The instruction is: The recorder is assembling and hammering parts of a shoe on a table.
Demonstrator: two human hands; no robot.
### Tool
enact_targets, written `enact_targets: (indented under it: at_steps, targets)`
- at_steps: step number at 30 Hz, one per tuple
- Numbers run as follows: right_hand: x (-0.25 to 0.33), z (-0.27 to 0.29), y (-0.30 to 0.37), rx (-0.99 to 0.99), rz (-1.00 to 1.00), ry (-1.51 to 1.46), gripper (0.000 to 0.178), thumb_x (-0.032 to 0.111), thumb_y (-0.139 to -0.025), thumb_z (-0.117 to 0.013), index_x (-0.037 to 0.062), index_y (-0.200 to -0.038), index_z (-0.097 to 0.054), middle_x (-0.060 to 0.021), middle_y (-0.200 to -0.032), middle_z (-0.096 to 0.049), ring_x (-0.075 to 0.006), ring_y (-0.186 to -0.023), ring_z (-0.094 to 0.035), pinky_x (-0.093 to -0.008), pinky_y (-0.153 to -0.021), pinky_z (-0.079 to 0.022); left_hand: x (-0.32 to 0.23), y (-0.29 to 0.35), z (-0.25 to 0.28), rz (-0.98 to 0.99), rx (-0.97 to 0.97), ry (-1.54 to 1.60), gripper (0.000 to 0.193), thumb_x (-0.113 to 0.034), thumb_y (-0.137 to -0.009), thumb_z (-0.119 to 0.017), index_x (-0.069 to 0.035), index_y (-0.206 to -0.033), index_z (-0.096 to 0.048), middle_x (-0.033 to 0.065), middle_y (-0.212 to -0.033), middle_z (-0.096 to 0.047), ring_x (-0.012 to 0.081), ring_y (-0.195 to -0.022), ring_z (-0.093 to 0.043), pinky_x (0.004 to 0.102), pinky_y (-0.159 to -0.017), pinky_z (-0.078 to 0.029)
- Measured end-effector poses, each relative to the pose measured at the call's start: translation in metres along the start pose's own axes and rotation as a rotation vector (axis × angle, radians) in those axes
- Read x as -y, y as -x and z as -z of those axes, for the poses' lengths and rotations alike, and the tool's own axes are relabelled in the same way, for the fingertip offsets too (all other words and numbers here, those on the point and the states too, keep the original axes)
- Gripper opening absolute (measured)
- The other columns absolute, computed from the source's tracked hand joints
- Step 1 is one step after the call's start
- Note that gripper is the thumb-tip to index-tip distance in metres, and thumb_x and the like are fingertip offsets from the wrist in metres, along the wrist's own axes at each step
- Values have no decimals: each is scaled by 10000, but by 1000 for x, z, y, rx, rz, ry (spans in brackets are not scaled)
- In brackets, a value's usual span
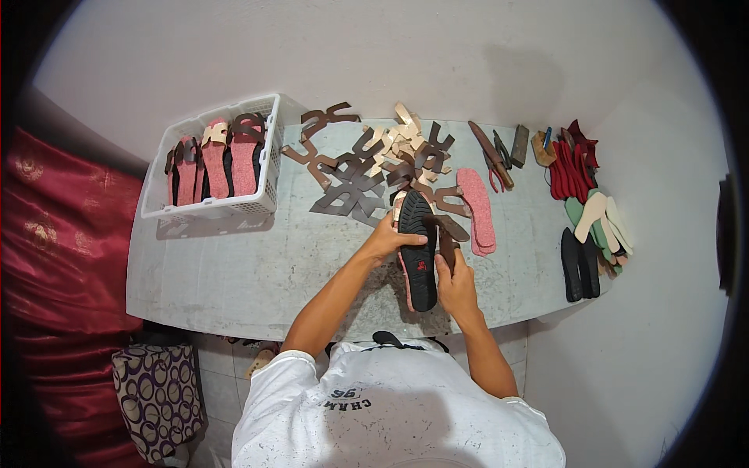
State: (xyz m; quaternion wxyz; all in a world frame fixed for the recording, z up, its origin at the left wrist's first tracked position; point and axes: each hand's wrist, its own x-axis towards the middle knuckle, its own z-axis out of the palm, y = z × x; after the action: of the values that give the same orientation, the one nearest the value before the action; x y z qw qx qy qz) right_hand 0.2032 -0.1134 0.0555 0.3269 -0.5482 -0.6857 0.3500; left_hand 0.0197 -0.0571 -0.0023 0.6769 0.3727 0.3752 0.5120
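Observation:
In front of me, over the table, my left hand (382, 240) grips a sandal (420, 269) with its black ridged sole turned up; a pink edge shows along its left side. My right hand (458, 290) is wrapped round the handle of a dark hammer (450, 228), whose broad head sits right beside the sole. Whether the head touches the sole I cannot tell. Behind the sandal lies a pile of brown, black and gold strap pieces (363, 171). Pink insoles (477, 210) rest just to the right of the hammer.
A white plastic basket (272, 183) with several pink-topped sandals stands at the left of the table (211, 273). Pliers (498, 168), a knife (488, 144) and a grey block (519, 146) lie back right. Red pieces (572, 171), pale and green soles (593, 217) and black soles (581, 265) fill the right end.

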Motion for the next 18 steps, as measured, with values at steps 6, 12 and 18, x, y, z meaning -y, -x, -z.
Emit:
enact_targets:
  at_steps: [6, 12, 18]
  targets:
    - [1, 10, -5, 65, -35, 13, 318, 280, -951, -531, -35, -923, -493, -276, -708, -607, -453, -695, -613, -464, -581, -447, 1, 3, -9, 87, -95, 86, 337, -8, -738, -749, 21, -1043, -609, 94, -927, -674, 179, -803, -665, 323, -772, -545]
    - [20, 31, -19, 103, 8, -52, 291, 251, -947, -549, -34, -900, -511, -198, -648, -588, -271, -528, -550, -392, -524, -426, 3, 0, -9, 103, -68, 166, 297, -3, -746, -731, 1, -1020, -617, 77, -907, -671, 170, -791, -657, 311, -744, -542]
    - [30, 6, -16, -27, 119, -148, 284, 248, -942, -553, -33, -914, -526, -230, -702, -616, -373, -588, -603, -435, -542, -439, 0, 1, -10, 82, -77, 155, 277, 17, -748, -712, -7, -1007, -617, 68, -896, -666, 170, -798, -654, 315, -738, -538]
